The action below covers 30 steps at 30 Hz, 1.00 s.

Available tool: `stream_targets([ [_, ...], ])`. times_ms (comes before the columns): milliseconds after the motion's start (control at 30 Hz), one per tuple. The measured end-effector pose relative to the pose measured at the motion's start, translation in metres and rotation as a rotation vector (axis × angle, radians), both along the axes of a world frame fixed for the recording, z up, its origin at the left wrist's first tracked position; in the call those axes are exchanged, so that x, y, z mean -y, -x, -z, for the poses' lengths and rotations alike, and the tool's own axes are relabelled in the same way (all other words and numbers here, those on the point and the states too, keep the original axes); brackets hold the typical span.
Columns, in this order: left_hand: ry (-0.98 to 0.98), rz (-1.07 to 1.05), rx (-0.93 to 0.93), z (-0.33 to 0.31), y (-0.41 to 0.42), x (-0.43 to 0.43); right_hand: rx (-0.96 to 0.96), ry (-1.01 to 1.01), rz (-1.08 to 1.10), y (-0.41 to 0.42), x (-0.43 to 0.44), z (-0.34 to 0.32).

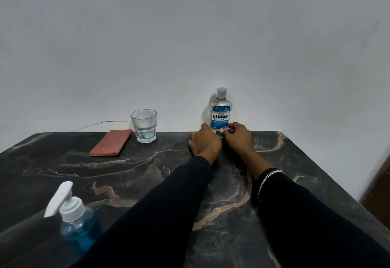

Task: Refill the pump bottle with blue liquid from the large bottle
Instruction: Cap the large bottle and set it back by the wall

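In the head view, the large bottle stands upright at the far edge of the worktop, close to the wall, at about 12 o'clock from the person. Its long axis is vertical and its cap is on. Both hands are at its base. The left hand is at the 9 o'clock side of the bottle foot, the right hand at the 3 o'clock side; the fingers of both curl narrow around the lowest part, and they seem to touch it, but I cannot tell if the grip is firm. Both hands are equally near to it.

The pump bottle stands upright at about 8 o'clock from the hands, well apart, near the person, with some blue liquid inside and the pump head still on. I judge that the large bottle must come toward 6 o'clock first
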State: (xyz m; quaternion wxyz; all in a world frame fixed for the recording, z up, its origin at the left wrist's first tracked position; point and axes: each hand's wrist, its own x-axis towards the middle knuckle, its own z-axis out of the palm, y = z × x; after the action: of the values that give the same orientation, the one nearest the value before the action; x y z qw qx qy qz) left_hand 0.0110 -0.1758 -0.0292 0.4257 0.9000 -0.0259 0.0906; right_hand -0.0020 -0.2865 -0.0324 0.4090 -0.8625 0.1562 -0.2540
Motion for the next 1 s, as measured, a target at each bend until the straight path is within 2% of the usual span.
stream_targets([
  [300, 0.085, 0.056, 0.002, -0.011, 0.023, -0.015, 0.004, -0.107, 0.014, 0.012, -0.003, -0.007],
  [433, 0.033, 0.104, 0.006, -0.009, 0.045, -0.023, -0.035, -0.119, -0.002, 0.027, -0.008, -0.014],
  [767, -0.123, 0.233, -0.085, -0.019, 0.117, -0.065, -0.243, 0.086, -0.17, 0.105, -0.042, -0.037],
  [1000, -0.176, 0.374, -0.001, -0.015, 0.205, -0.127, -0.26, 0.105, -0.301, 0.188, -0.093, -0.05],
])
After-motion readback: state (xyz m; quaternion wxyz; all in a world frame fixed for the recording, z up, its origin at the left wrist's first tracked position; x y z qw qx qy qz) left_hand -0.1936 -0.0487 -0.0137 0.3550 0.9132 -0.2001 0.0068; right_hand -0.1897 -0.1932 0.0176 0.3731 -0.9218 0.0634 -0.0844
